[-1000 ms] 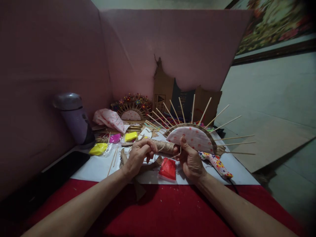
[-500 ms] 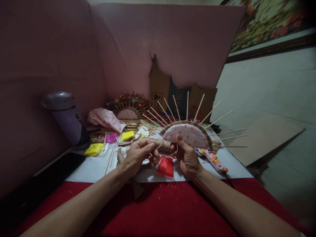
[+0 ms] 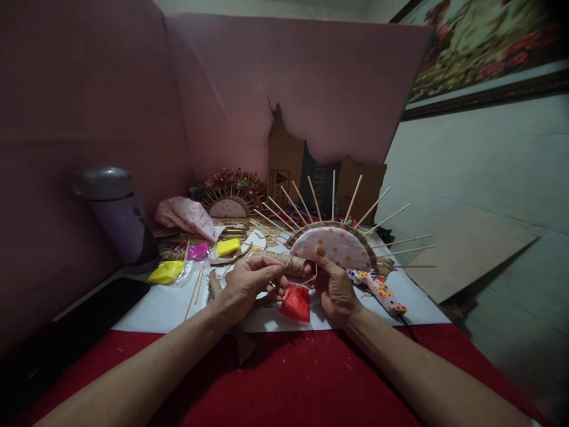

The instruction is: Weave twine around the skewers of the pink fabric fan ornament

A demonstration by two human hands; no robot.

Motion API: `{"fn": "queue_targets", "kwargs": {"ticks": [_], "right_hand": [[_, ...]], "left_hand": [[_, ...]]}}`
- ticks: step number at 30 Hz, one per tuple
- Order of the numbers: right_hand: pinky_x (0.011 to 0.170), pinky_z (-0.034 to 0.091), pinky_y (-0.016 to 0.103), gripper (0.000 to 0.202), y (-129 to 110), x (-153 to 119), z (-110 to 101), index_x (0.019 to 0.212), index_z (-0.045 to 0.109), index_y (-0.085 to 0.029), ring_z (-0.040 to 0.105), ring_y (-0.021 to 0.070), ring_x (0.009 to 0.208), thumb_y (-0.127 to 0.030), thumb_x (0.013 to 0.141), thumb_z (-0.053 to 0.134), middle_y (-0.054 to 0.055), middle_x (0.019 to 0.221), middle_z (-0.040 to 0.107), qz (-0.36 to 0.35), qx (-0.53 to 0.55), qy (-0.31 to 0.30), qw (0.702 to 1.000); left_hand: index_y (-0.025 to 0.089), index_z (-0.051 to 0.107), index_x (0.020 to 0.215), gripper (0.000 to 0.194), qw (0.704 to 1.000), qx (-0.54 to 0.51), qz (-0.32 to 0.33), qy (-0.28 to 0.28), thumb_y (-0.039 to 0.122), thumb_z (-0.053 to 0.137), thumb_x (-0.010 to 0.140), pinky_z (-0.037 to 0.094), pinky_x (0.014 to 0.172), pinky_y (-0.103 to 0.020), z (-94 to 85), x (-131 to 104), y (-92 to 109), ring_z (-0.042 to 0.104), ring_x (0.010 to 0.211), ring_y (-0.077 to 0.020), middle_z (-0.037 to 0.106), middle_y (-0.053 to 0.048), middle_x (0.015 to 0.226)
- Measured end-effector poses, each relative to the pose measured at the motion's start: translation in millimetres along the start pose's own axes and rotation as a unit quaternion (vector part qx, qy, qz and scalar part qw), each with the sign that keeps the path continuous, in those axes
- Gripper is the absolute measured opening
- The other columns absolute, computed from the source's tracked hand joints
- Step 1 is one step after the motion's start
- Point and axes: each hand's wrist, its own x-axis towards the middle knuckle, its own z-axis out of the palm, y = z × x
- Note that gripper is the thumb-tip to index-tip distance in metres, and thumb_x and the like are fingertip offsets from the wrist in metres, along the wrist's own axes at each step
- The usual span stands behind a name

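My right hand [image 3: 336,289] grips the lower edge of a half-round craft piece [image 3: 334,247], its thumb on the white cloth face with red dots. Thin wooden sticks [image 3: 333,196] fan out from its brown curved rim. My left hand [image 3: 255,281] is closed, thumb against fingers, at the left of the piece, pinching a thin twine [image 3: 313,276] that runs across to the right hand. Behind the fingers lies a roll of twine [image 3: 287,263]. A red clay packet [image 3: 295,302] sits on the white sheet just below the hands.
Yellow [image 3: 166,272] and magenta clay packets [image 3: 198,251] lie left, near a purple bottle [image 3: 122,219] and a black phone-like slab [image 3: 102,308]. A flower-patterned glue gun [image 3: 377,290] rests right. A finished-looking fan piece [image 3: 229,204] and torn cardboard [image 3: 284,154] stand at the back.
The view has shifted slightly, so most things sit a little lower and farther left. Both hands keep their grip, with the twine still between them.
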Motion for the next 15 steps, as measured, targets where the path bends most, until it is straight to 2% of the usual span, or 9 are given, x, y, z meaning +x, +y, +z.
{"fn": "queue_targets", "kwargs": {"ticks": [6, 11, 15], "right_hand": [[0.04, 0.034, 0.02, 0.034, -2.0, -0.5, 2.2, 0.06, 0.058, -0.017, 0.045, 0.0082, 0.041, -0.042, 0.054, 0.081, -0.004, 0.046, 0.057, 0.01, 0.024, 0.019, 0.999], [0.038, 0.033, 0.019, 0.035, -2.2, -0.5, 0.9, 0.059, 0.058, -0.016, 0.044, 0.0075, 0.039, -0.043, 0.057, 0.079, -0.003, 0.046, 0.057, 0.002, 0.007, 0.012, 1.0], [0.037, 0.032, 0.019, 0.034, -1.2, -0.2, 0.4, 0.06, 0.058, -0.017, 0.044, 0.0079, 0.039, -0.044, 0.058, 0.079, -0.003, 0.047, 0.057, 0.004, 0.005, 0.006, 1.0]], "left_hand": [[0.017, 0.05, 0.074, 0.017, 0.999, -0.004, 0.045, 0.029, 0.03, 0.055, 0.083, 0.037, 0.041, -0.02, 0.5, 2.5, -0.3, 0.044, 0.045, -0.0072, 0.051, 0.003, 0.056], [0.018, 0.043, 0.07, 0.017, 0.998, -0.04, 0.024, 0.04, 0.026, 0.052, 0.082, 0.029, 0.041, -0.017, 2.9, 1.9, 0.6, 0.032, 0.044, -0.0051, 0.037, 0.007, 0.052], [0.019, 0.04, 0.068, 0.016, 0.998, -0.047, 0.011, 0.038, 0.022, 0.051, 0.08, 0.023, 0.04, -0.017, 4.1, 2.7, 1.4, 0.027, 0.042, -0.0046, 0.034, 0.008, 0.05]]}}
